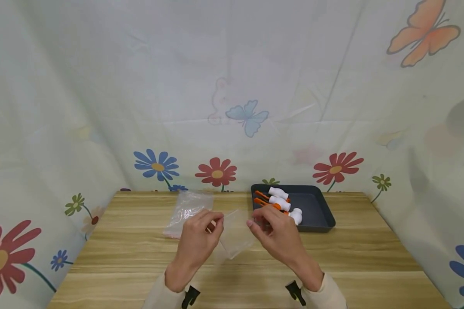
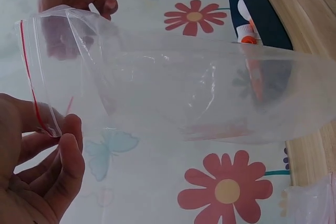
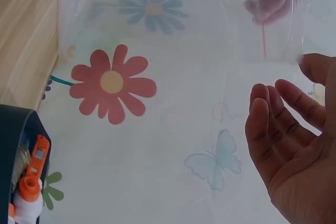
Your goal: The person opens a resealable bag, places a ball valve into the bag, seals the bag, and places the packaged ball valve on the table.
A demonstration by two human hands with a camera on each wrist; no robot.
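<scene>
A clear zip-lock bag (image 1: 236, 240) with a red line along its mouth hangs between the two hands above the table. My left hand (image 1: 199, 238) pinches a corner of the bag's mouth between thumb and fingertips, as the left wrist view shows. The right hand (image 1: 279, 234) is at the opposite side of the mouth. In the right wrist view its thumb tip (image 3: 307, 65) is right at the bag's corner, and the loosely bent fingers stand apart from the thumb. The bag looks flat, with nothing inside it.
A dark tray (image 1: 317, 229) at the back right holds several white plastic valves (image 1: 280, 202) with orange handles. More clear bags (image 1: 187, 208) lie on the wooden table (image 1: 139, 274) at the back left. A flower-printed curtain (image 1: 178, 86) encloses the table's back and sides.
</scene>
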